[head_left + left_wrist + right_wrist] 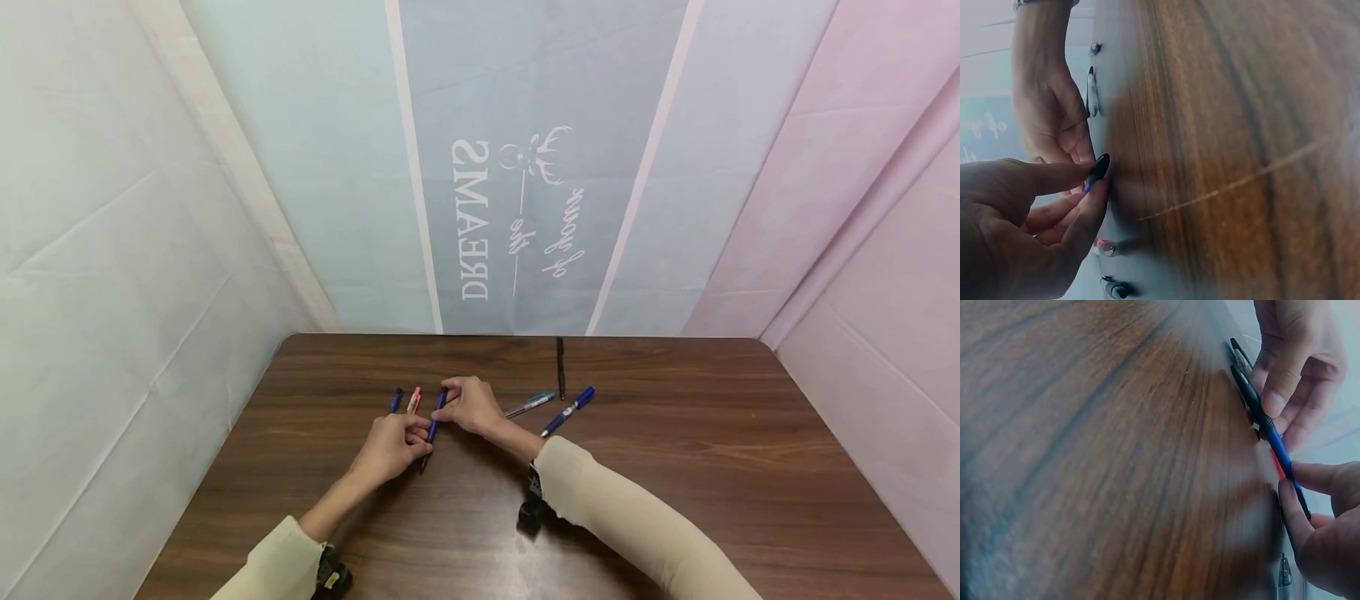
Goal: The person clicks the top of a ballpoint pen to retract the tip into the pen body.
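A blue pen with black ends (432,430) is held between both hands over the table. My left hand (390,447) pinches it near its black lower end, thumb and fingers on either side. Toward its far end, my right hand (471,406) pinches the same pen (1279,448). The right wrist view shows it slanted, with its blue barrel between the two grips. Just left of it lie a red-and-clear pen (414,401) and another blue pen (395,401), both partly hidden behind my left hand.
Right of my right hand, a clear pen with a teal end (531,405), a dark blue pen (567,412) and a black pen (560,368) lie on the brown wooden table (675,467). Fabric walls (337,167) stand behind the table and on both sides.
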Available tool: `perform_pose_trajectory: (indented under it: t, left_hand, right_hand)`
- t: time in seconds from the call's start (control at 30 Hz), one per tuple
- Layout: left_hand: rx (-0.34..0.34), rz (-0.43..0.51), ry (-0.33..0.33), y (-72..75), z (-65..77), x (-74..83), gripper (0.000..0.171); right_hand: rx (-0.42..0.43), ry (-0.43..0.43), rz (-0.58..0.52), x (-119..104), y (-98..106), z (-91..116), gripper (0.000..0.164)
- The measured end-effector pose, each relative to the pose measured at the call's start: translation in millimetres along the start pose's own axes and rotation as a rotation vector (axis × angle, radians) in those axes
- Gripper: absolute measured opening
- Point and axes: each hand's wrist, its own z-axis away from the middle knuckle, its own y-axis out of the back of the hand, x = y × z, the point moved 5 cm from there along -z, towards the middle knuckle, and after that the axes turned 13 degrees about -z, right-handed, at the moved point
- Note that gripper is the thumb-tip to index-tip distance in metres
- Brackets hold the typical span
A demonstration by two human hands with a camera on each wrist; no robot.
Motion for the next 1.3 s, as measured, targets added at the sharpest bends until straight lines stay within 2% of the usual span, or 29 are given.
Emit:
perform_pose_trajectory:
  t: [0.4,0.67,0.93,1.2,1.3]
  left_hand:
    - [0.054,-0.048,-0.023,0.0,-0.4,7.4,0.023]
    - [0.066,-0.076,-0.01,-3.0,-1.4,7.2,0.023]
    - [0.067,-0.088,-0.031,-3.5,-0.5,7.6,0.023]
    - [0.065,-0.092,-0.019,-2.3,2.2,8.8,0.02]
    - [0.081,-0.114,-0.02,-1.3,3.7,10.1,0.019]
  right_hand:
    - [0.034,0.049,0.105,-7,0,0,0.056]
    - [0.03,0.07,0.195,-7,2,0,0.052]
    - [0.013,0.063,0.199,-8,4,2,0.052]
    - [-0.013,0.073,0.187,-11,9,6,0.05]
    - [-0.025,0.1,0.187,-14,12,9,0.049]
